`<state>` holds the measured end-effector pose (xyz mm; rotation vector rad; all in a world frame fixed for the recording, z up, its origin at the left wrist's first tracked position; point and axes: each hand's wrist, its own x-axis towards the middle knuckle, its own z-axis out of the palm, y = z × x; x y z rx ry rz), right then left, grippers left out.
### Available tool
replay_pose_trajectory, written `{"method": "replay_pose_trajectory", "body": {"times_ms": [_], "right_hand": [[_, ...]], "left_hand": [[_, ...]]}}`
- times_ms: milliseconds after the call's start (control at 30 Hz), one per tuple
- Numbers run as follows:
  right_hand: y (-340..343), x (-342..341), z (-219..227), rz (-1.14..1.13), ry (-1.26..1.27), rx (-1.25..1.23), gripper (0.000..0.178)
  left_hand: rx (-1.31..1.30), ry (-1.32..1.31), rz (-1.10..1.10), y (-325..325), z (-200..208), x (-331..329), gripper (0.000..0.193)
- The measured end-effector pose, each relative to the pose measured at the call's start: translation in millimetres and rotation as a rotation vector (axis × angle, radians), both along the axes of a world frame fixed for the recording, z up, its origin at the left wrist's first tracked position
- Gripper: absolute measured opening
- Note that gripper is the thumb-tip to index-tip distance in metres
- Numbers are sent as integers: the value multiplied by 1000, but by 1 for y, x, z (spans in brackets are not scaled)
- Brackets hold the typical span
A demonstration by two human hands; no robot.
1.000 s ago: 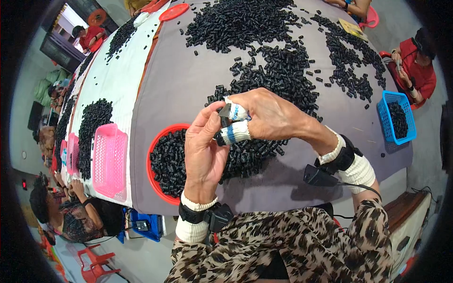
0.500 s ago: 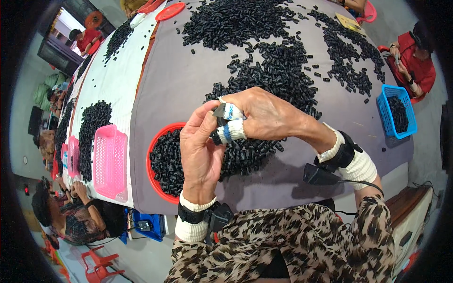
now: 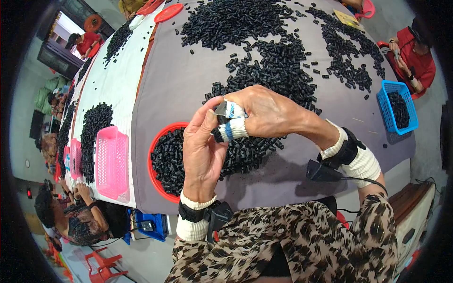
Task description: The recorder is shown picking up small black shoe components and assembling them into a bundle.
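My left hand is closed, thumb and fingertips pinching a small black cylindrical piece, mostly hidden by the fingers. Against it from the right comes my right hand, with white wrapping on the thumb and a finger. Between those wrapped fingers a small grey blade sticks out toward my left fingertips. Both hands meet above the table, beside a red round tray full of black pieces. A big heap of loose black pieces spreads behind my hands.
A pink basket stands left on a white cloth, and a blue basket holding black pieces sits at the right edge. A red lid lies far back. Other people work around the tables. Dark straps and cables hang at my wrists.
My hands stay together in nearly the same grip; the blade has tilted slightly at my left fingertips. The whole view has shifted a little.
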<state>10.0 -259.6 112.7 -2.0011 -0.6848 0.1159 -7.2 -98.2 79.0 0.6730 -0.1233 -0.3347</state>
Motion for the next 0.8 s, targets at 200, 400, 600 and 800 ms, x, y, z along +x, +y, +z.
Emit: {"method": "replay_pose_trajectory", "body": {"times_ms": [200,400,600,800], "right_hand": [[-2,-1,-1,14,22,14,24],[0,2,-8,3,1,-10,26],[1,2,-9,-6,-51,-70,26],[-1,-3,2,-73,70,32,37]], "left_hand": [[24,-2,-5,0,-3,1,30],[17,-15,27,-2,-5,0,30],[19,-28,16,0,-6,4,27],[-147,27,-53,-2,-3,1,27]]}}
